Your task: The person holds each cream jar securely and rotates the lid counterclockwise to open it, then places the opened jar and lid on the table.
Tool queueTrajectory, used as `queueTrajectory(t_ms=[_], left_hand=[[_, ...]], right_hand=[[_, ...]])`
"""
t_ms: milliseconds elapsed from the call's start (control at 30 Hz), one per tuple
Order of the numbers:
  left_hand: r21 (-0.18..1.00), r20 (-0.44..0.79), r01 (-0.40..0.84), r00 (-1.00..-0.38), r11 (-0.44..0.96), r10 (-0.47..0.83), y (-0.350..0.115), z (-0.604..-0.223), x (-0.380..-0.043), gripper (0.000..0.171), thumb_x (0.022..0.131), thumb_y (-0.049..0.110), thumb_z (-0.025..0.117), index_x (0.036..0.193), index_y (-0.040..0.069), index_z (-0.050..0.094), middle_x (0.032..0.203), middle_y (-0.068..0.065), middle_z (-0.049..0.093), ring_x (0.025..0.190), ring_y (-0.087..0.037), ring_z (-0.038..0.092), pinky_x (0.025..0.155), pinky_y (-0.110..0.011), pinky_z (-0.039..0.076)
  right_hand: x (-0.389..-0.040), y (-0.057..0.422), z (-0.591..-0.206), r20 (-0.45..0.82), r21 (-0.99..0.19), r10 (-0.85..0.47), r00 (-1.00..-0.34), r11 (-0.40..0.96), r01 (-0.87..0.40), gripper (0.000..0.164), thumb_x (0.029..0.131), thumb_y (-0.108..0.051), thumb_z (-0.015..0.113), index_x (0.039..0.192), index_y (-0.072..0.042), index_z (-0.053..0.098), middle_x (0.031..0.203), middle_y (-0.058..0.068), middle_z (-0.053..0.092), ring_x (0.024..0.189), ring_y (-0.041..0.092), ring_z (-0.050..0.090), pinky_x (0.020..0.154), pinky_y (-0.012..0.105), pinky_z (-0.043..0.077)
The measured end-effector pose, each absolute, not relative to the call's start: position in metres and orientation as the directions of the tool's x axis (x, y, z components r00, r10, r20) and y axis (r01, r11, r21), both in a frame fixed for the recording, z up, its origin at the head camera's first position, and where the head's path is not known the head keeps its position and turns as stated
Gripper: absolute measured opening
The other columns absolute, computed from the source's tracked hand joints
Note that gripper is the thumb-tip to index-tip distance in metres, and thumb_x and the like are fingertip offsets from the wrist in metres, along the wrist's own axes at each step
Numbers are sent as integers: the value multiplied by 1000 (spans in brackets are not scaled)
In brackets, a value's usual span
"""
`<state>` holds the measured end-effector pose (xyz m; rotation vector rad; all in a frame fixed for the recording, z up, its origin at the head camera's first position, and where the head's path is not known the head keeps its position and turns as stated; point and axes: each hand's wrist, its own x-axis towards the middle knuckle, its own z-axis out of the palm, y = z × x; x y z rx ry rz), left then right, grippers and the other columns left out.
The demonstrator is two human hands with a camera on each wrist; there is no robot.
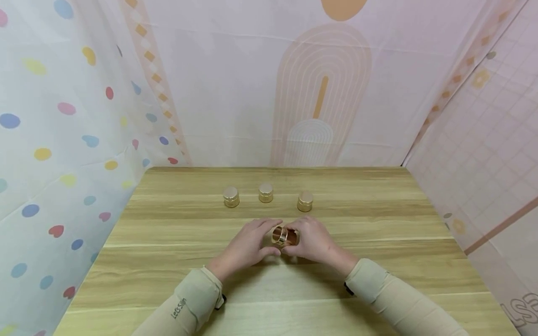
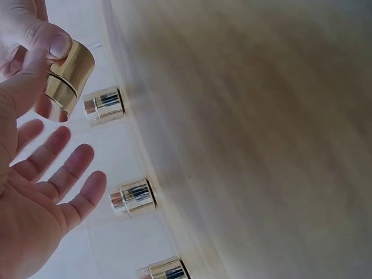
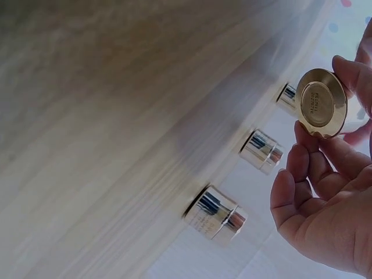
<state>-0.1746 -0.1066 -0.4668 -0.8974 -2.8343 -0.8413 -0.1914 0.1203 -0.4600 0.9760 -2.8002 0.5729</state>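
A shiny gold cylindrical jar (image 1: 280,235) with a seam round its side is held on its side above the table, between both hands. My right hand (image 1: 314,239) grips it with fingers and thumb. In the right wrist view, the jar's round base (image 3: 321,104) shows small dark print at its centre. Around the jar's other end, my left hand (image 1: 249,240) is spread, its fingers (image 2: 78,160) apart and loosely extended. The left thumb lies close to the jar; whether it touches is unclear.
Beyond the hands, three similar gold jars stand upright in a loose row: a left one (image 1: 231,197), a middle one (image 1: 265,192) and a right one (image 1: 305,201). The wooden table (image 1: 168,261) reaches back to a patterned cloth wall (image 1: 227,93); cloth also hangs on both sides.
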Motion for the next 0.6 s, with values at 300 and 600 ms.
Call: queueTrajectory(t_ms=[300,600], left_hand=[[436,255,598,-799,673,545,-107,-467,-174,61,91,21,85,147,20,63,143,-5,69,134,-28,63,115,-54,49],[454,192,547,-831,703,522,-106,-466,-175,58,97,36,78,147,10,62,141,-10,71,132,-32,64,117,-55,47]], right_hand=[[-190,122,-458,212,-314,-573,-792,727,-610,56,78,-39,94,125,-13,79,110,0,82,100,18,72,93,40,59],[-190,122,-459,234,-295,-580,-780,722,-625,50,78,-38,94,118,-13,80,105,-1,82,98,17,71,90,38,58]])
